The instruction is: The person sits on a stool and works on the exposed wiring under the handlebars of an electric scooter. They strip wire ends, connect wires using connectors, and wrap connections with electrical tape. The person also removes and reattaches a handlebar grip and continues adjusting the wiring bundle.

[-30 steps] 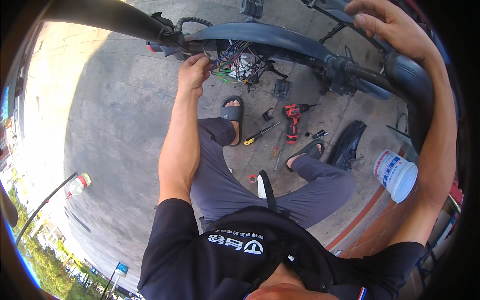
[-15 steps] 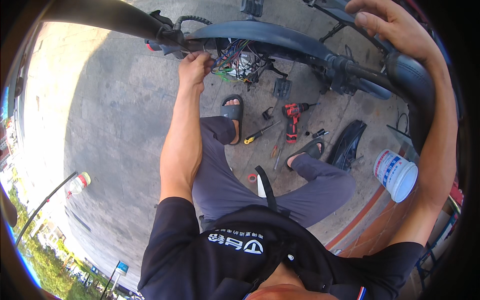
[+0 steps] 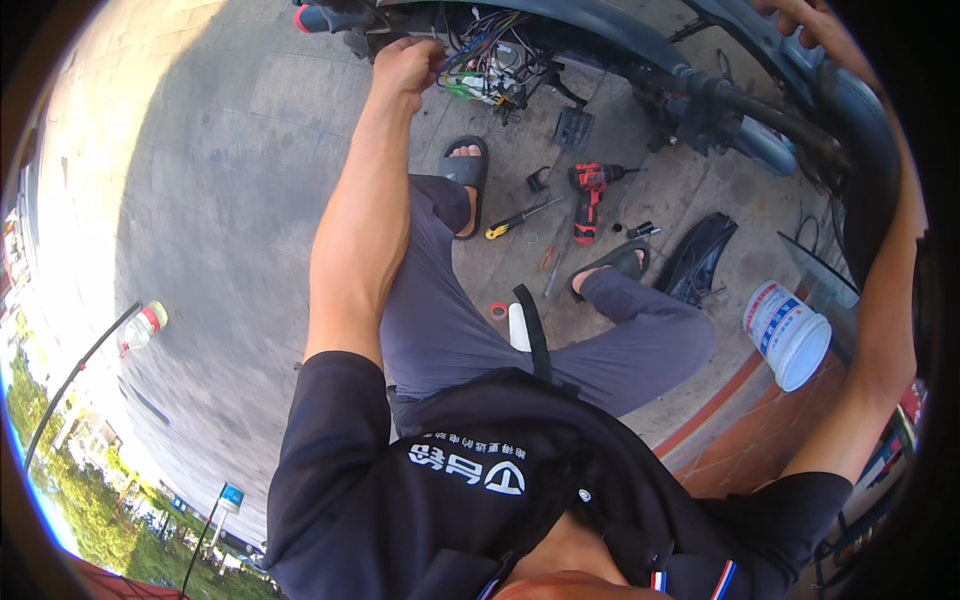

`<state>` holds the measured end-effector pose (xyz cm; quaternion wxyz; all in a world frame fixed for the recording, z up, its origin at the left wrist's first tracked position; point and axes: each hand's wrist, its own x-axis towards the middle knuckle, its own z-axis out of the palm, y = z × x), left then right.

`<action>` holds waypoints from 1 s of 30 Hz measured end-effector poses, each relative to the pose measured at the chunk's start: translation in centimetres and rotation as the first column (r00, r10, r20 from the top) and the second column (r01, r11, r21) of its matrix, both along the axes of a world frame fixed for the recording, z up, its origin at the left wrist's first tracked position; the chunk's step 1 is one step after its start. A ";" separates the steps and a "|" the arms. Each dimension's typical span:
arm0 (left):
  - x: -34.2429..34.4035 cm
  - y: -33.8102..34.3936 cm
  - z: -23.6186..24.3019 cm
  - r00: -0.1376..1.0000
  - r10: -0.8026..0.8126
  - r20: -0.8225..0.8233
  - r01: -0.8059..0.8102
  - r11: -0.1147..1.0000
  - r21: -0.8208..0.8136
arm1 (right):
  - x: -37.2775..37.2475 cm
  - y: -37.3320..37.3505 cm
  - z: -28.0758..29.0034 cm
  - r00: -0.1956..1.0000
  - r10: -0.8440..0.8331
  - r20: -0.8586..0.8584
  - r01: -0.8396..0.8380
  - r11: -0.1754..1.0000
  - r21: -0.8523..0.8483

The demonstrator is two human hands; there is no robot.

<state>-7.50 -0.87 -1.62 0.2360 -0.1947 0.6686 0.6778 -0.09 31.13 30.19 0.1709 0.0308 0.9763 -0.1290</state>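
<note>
My left hand (image 3: 408, 70) is closed in a pinch at the left end of a tangled bundle of coloured wires (image 3: 490, 45). Whatever sits between its fingertips is too small to make out. The wires spill from the open middle of an electric two-wheeler with a grey-blue body (image 3: 610, 32), beside a silvery part. At the upper right, my right hand (image 3: 822, 32) reaches past the dark seat (image 3: 850, 110), its fingers loosely bent and apart, with nothing seen in them. The picture's edge partly cuts that hand off.
A red and black cordless drill (image 3: 588, 200), a yellow-handled screwdriver (image 3: 515, 220) and red tape (image 3: 499, 312) lie on the paving. Further right are a black curved cover (image 3: 700, 255) and a white bucket (image 3: 785, 340). A pedal (image 3: 573, 128) juts out below the frame.
The view has shifted, so the two-wheeler and both hands sit higher in the picture. My left hand stays pinched near the wires; my right hand is now partly out of frame.
</note>
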 end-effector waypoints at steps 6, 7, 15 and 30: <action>0.1 -0.2 -0.6 0.999 0.048 0.018 -0.048 0.999 0.019 | -0.5 0.6 -0.1 1.000 -0.003 0.022 0.003 1.000 -0.016; 0.0 -0.3 -0.6 0.999 0.043 0.021 -0.044 0.999 0.026 | -0.7 0.9 0.0 1.000 -0.007 0.027 0.007 1.000 -0.022; -0.3 -0.9 -0.3 0.996 0.025 0.084 -0.030 0.998 0.060 | -1.6 1.8 0.5 0.993 -0.022 0.117 0.026 0.999 -0.035; -0.4 -1.0 0.6 0.995 0.007 0.101 -0.016 0.996 0.088 | -1.5 2.3 0.5 0.990 -0.099 0.100 0.115 0.978 -0.174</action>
